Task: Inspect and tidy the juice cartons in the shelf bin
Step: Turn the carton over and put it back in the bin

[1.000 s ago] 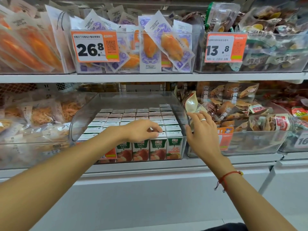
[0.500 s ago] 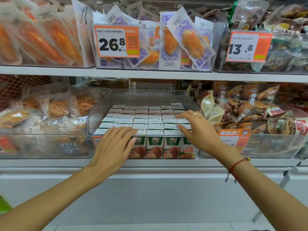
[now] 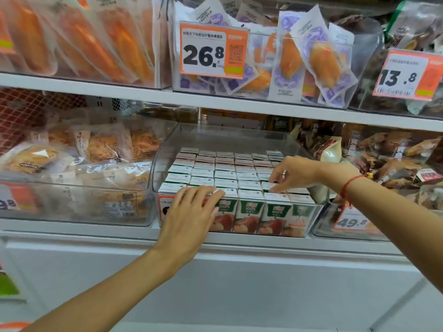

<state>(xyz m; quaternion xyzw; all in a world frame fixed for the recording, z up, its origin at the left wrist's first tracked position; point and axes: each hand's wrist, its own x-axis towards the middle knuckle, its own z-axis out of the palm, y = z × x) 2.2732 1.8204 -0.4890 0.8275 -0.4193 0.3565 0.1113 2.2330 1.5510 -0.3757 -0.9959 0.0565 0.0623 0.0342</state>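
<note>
Clear bin (image 3: 167,149) packed with upright juice cartons (image 3: 225,174) — left hand (image 3: 189,216) spread flat on front row, right hand (image 3: 293,173) fingers loosely on carton tops

I see juice cartons (image 3: 225,174) packed in rows in the bin (image 3: 167,149) on the lower shelf (image 3: 72,226). Left hand (image 3: 189,216) on front-left cartons, right hand (image 3: 294,173) on right rows. Snack bags (image 3: 79,161) left, more (image 3: 388,154) right.
</note>
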